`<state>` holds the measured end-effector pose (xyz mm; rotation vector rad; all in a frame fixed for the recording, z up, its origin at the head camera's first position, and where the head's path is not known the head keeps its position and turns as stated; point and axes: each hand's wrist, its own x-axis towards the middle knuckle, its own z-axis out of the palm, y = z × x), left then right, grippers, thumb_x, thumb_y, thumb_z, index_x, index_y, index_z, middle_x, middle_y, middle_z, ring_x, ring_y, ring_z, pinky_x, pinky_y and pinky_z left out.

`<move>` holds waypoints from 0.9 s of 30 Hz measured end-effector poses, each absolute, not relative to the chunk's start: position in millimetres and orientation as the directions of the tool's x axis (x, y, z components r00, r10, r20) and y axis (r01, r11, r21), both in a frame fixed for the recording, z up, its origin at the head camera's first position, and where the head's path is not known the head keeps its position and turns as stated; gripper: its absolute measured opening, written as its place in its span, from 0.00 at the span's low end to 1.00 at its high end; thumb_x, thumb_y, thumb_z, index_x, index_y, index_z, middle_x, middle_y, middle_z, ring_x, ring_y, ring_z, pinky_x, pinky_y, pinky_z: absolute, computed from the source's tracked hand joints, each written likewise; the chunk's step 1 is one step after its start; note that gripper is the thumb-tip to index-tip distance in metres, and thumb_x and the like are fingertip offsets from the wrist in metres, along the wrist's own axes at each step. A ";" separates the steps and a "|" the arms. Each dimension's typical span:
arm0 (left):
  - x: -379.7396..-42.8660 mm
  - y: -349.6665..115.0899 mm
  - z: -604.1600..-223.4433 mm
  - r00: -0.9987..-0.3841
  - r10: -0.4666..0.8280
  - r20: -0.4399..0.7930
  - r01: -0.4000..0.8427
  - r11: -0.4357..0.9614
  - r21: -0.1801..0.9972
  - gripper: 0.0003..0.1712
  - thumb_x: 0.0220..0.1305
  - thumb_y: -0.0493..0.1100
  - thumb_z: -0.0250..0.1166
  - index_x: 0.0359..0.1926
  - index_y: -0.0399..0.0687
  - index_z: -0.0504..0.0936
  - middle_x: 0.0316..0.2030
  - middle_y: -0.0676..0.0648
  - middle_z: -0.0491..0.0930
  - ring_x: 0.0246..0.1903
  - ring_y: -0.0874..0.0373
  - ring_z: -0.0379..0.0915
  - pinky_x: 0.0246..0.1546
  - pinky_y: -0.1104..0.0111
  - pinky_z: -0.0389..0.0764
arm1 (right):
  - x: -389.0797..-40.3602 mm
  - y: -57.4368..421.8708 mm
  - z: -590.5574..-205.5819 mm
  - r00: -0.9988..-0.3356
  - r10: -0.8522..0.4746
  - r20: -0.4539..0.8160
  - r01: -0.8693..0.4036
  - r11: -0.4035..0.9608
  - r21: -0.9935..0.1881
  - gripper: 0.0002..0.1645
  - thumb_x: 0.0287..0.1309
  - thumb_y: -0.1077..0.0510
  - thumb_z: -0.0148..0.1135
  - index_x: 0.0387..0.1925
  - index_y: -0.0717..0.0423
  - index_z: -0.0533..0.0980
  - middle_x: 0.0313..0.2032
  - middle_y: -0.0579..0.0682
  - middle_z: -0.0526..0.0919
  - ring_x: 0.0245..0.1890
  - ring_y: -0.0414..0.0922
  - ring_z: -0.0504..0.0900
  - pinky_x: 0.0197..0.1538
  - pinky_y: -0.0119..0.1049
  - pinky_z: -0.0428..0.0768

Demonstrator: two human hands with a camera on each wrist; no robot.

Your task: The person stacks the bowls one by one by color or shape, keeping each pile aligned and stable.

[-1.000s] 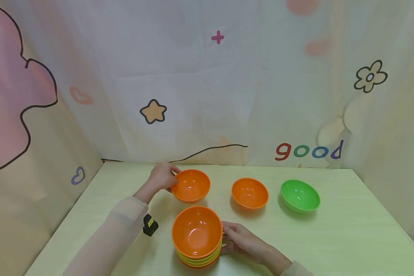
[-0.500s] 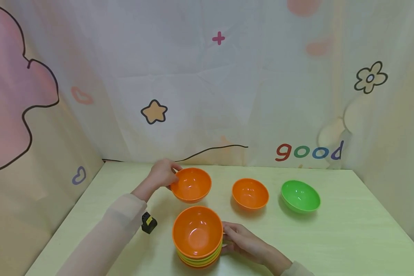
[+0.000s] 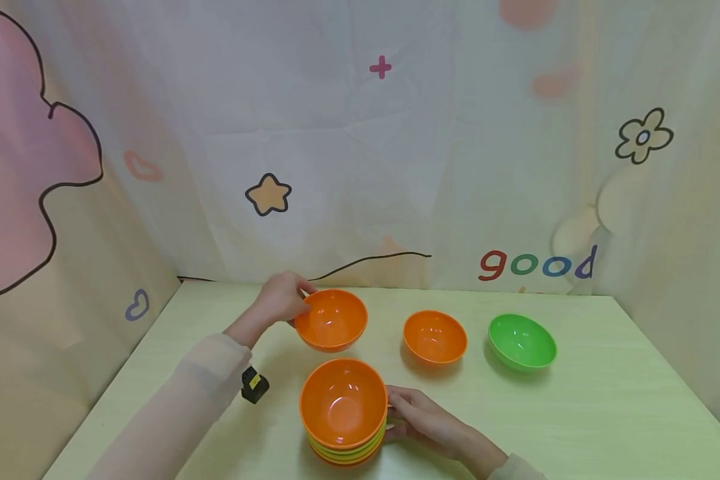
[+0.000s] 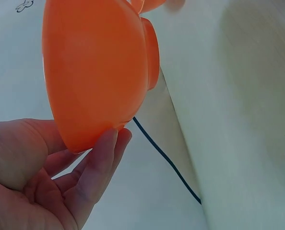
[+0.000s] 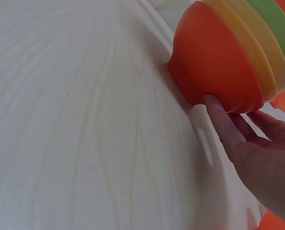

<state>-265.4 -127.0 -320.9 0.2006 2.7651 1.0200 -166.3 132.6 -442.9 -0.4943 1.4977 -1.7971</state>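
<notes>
An orange bowl [image 3: 331,321] is held off the table by my left hand [image 3: 283,297], which pinches its left rim between thumb and fingers. The left wrist view shows the outside and foot of this bowl [image 4: 97,67]. Nearer to me stands a stack of bowls [image 3: 344,407], orange on top, with green and yellow rims below and an orange one at the bottom. My right hand [image 3: 429,425] touches the right side of that stack. In the right wrist view, extended fingers [image 5: 224,122] rest against the lowest bowl [image 5: 212,60].
Right of the held bowl sits another orange bowl [image 3: 435,338], and farther right a green bowl [image 3: 522,342]. A small black block [image 3: 255,385] with a yellow patch shows beside the left sleeve. A printed curtain [image 3: 348,167] closes off the table's back edge.
My left hand has moved slightly up and back with the orange bowl. The black block has shifted a little along with the left sleeve. The right hand and the stack stay put.
</notes>
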 end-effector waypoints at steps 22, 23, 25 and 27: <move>-246.7 -122.9 -296.1 -0.962 0.262 -0.075 0.161 0.768 0.620 0.18 0.52 0.28 0.64 0.47 0.38 0.80 0.36 0.39 0.78 0.21 0.56 0.76 0.24 0.70 0.82 | -165.9 132.5 -443.8 -0.662 -0.735 -0.144 0.291 -0.075 -0.954 0.38 0.68 0.44 0.42 0.67 0.68 0.52 0.62 0.60 0.67 0.53 0.47 0.75 0.54 0.44 0.76; -245.0 -122.3 -294.8 -0.961 0.266 -0.077 0.162 0.765 0.623 0.18 0.52 0.28 0.64 0.47 0.38 0.80 0.36 0.39 0.78 0.21 0.56 0.76 0.24 0.70 0.82 | -166.0 132.7 -443.8 -0.660 -0.738 -0.140 0.289 -0.076 -0.954 0.38 0.68 0.44 0.42 0.67 0.68 0.52 0.62 0.60 0.67 0.53 0.47 0.75 0.54 0.44 0.76; -242.0 -121.2 -292.5 -0.958 0.273 -0.086 0.160 0.761 0.629 0.18 0.52 0.28 0.64 0.47 0.38 0.80 0.36 0.39 0.78 0.21 0.55 0.76 0.24 0.70 0.82 | -166.2 133.0 -443.6 -0.653 -0.745 -0.137 0.286 -0.075 -0.955 0.37 0.68 0.45 0.42 0.67 0.67 0.53 0.62 0.60 0.66 0.53 0.47 0.75 0.54 0.44 0.76; -239.3 -119.7 -290.9 -0.956 0.277 -0.096 0.156 0.758 0.634 0.18 0.52 0.28 0.64 0.47 0.39 0.80 0.36 0.40 0.79 0.22 0.55 0.76 0.25 0.70 0.82 | -166.2 133.3 -443.4 -0.648 -0.749 -0.136 0.283 -0.072 -0.956 0.37 0.68 0.45 0.41 0.67 0.67 0.53 0.63 0.60 0.65 0.54 0.47 0.74 0.54 0.43 0.76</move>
